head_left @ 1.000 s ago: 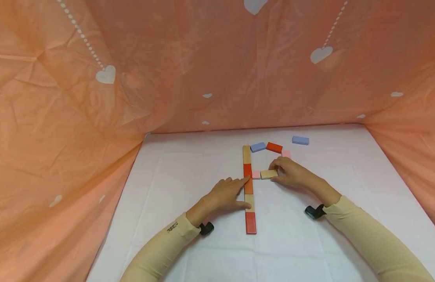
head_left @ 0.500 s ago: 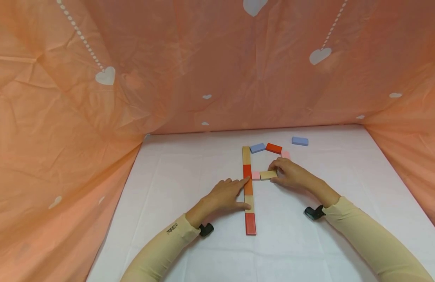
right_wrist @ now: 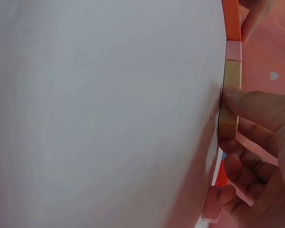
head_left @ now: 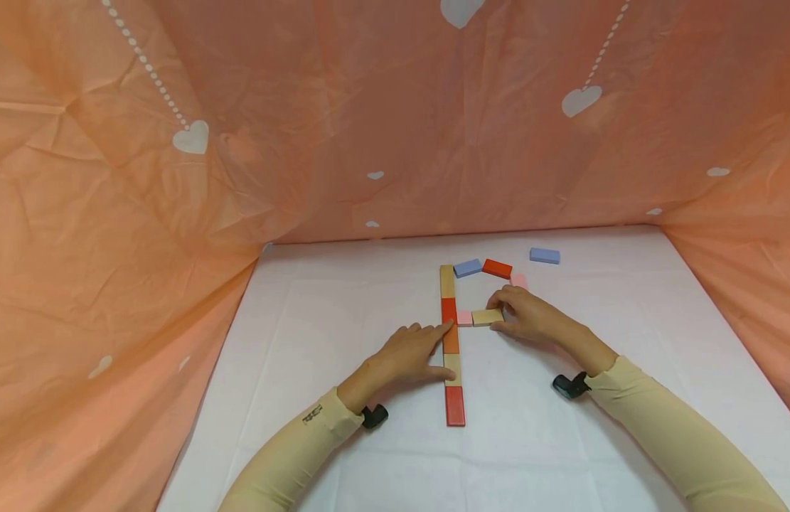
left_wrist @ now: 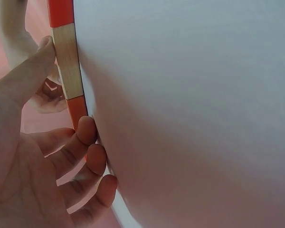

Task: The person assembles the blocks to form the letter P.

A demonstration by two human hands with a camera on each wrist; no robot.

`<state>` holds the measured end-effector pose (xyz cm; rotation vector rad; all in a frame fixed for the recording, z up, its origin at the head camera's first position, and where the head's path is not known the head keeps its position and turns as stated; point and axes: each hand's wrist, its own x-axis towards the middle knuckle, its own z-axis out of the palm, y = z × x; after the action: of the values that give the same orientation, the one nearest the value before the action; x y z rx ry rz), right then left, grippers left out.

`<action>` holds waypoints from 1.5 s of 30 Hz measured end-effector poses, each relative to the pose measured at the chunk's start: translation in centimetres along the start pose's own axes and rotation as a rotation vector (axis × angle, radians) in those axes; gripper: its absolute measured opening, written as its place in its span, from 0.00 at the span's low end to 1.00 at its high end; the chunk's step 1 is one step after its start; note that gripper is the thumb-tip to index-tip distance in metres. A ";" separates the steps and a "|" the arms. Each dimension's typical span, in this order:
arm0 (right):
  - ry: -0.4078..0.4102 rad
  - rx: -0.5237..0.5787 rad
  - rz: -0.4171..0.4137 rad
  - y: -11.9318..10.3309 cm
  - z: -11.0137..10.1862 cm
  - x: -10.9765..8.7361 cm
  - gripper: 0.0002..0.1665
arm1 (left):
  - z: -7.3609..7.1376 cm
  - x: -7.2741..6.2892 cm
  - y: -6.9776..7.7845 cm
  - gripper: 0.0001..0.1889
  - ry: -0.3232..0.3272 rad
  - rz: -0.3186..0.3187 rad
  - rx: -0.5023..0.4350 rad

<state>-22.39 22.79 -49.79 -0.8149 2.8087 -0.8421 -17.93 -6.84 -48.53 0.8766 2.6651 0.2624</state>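
Observation:
My right hand (head_left: 529,313) pinches the right end of a plain wooden block (head_left: 486,318), thumb on the near side and fingers on the far side. That block lies flat, its left end against a small pink block (head_left: 464,318). On the left, my left hand (head_left: 404,353) rests along a straight column of blocks, index fingertip where the upper red block (head_left: 449,308) meets the orange block (head_left: 451,343). Its thumb touches the lower wooden block (left_wrist: 67,61), the other fingers loosely bent. A red block (head_left: 455,407) ends the column nearest me; another wooden block (head_left: 447,281) tops it.
From the column's top, a blue block (head_left: 468,268), a red block (head_left: 498,269) and a pink block (right_wrist: 212,204) curve rightward, the pink one partly behind my right hand. Farther back lies a separate blue block (head_left: 545,256). Orange cloth (head_left: 395,128) hangs around the white tabletop (head_left: 343,299).

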 end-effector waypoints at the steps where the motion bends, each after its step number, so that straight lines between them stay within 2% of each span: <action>1: -0.002 -0.001 0.004 0.0 0.0 0.0 0.17 | 0.0 0.0 0.0 0.54 -0.001 0.000 0.002; 18: 0.004 0.029 0.043 0.0 -0.7 -0.4 0.18 | -0.1 0.0 0.1 0.54 -0.003 0.000 0.005; 21: 0.047 0.053 0.051 0.8 -1.4 -0.3 0.16 | 0.0 0.0 0.1 0.54 -0.006 0.000 0.004; 26: 0.181 0.085 0.054 2.8 -3.2 -0.2 0.13 | 0.0 0.0 0.0 0.54 -0.002 0.005 0.003; 29: 0.269 0.084 0.055 4.1 -4.3 -0.3 0.14 | 0.0 -0.1 0.0 0.54 -0.001 0.011 0.004; 33: 0.346 0.066 0.055 5.7 -5.3 -0.3 0.15 | 0.0 0.0 -0.1 0.54 -0.001 0.019 0.013; 39: 0.377 0.038 0.150 7.8 -6.2 -0.1 0.18 | -0.2 -0.1 0.0 0.54 -0.002 0.007 -0.004; 45: 0.351 0.036 0.226 8.8 -6.7 0.4 0.23 | -0.3 -0.2 0.1 0.54 -0.004 0.009 0.007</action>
<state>-28.43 32.01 -48.88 -0.3615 3.0907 -1.0845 -17.84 -6.86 -48.18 0.8905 2.6608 0.2536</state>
